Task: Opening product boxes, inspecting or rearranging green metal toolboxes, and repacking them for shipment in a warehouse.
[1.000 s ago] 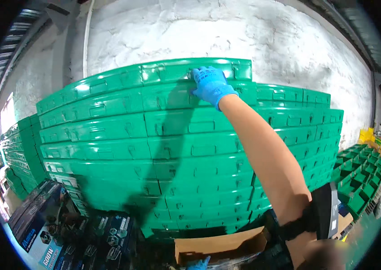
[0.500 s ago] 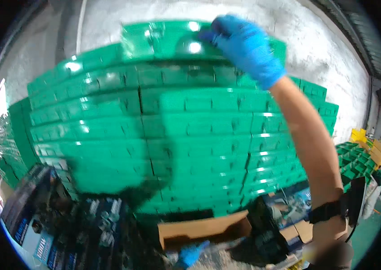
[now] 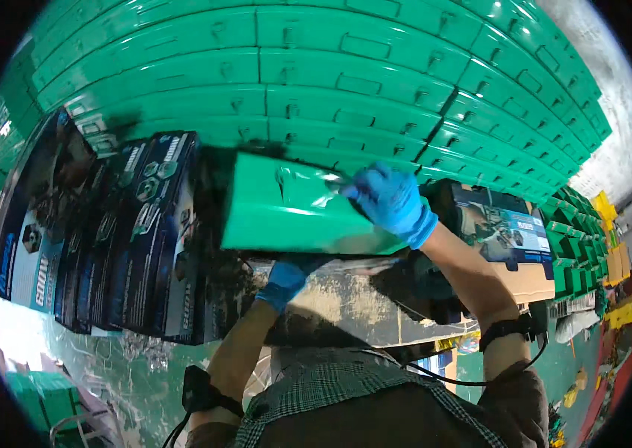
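A glossy green case (image 3: 297,209) with a metal latch lies tilted in front of me over the worktable. My right hand (image 3: 390,201), in a blue glove, is closed on its right end. My left hand (image 3: 284,284), also gloved in blue, is at the case's near lower edge. Its fingers run into the shadow beneath the case, so their grip is hidden. The open cardboard box seen earlier at this spot is covered by the case.
Stacked green cases (image 3: 360,75) form a wall behind the worktable (image 3: 346,306). Dark printed boxes (image 3: 144,231) stand upright at the left. Another printed box (image 3: 506,231) with cardboard flaps is at the right, near green open-celled trays (image 3: 573,261).
My right hand has come down from the top of the stack with a green case, which now lies over the worktable. The view has tilted downward.
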### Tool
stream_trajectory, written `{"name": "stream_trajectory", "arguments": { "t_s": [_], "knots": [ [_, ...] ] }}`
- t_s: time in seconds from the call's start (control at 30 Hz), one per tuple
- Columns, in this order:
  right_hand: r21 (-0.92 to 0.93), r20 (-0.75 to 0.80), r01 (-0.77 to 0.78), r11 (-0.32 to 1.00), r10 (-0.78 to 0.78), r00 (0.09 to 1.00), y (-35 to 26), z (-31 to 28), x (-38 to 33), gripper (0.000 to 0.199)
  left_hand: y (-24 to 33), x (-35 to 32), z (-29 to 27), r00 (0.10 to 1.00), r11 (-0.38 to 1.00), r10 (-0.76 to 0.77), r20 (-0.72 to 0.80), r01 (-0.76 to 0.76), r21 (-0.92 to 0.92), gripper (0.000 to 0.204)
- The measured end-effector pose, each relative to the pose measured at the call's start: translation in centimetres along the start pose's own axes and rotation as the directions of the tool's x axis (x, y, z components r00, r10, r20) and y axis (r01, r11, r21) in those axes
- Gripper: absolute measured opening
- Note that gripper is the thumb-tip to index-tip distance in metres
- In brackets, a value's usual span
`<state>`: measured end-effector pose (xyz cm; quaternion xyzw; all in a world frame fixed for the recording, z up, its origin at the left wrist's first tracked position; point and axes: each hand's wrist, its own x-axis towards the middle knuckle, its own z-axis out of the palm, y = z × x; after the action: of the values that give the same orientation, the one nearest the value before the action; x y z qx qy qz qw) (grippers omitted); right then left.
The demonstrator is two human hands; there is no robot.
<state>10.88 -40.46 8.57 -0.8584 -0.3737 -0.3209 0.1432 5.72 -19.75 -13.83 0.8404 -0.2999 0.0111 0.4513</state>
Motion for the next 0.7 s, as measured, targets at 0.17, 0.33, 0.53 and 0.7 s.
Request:
{"name": "stream_trajectory", "arguments": {
  "t_s": [0.17, 0.33, 0.53, 0.7],
  "knots": [
    [0.120, 0.160, 0.152, 0.981, -0.170, 0.972, -0.8, 8.7, -4.1, 0.022, 1.5, -2.5, -1.0, 0.987, 0.882, 0.159, -0.019, -0.133, 0.452, 0.057],
    [0.135, 0.170, 0.467, 0.874, -0.484, 0.858, 0.5, 12.2, -7.4, 0.019, 0.6, -2.3, 0.3, 0.984, 0.849, 0.167, -0.064, -0.110, 0.517, 0.049],
    [-0.094, 0.106, -0.543, 0.834, 0.551, 0.828, 2.0, 0.7, -13.7, 0.020, 0.9, 0.0, -9.4, 0.695, 0.748, 0.217, -0.686, 0.333, 0.574, 0.053],
    [-0.196, 0.395, -0.147, 0.969, 0.216, 0.893, 0.7, 7.1, -18.9, 0.056, -0.9, 4.5, -10.2, 0.634, 0.610, -0.702, -0.323, 0.302, -0.733, 0.081]
  ]
}}
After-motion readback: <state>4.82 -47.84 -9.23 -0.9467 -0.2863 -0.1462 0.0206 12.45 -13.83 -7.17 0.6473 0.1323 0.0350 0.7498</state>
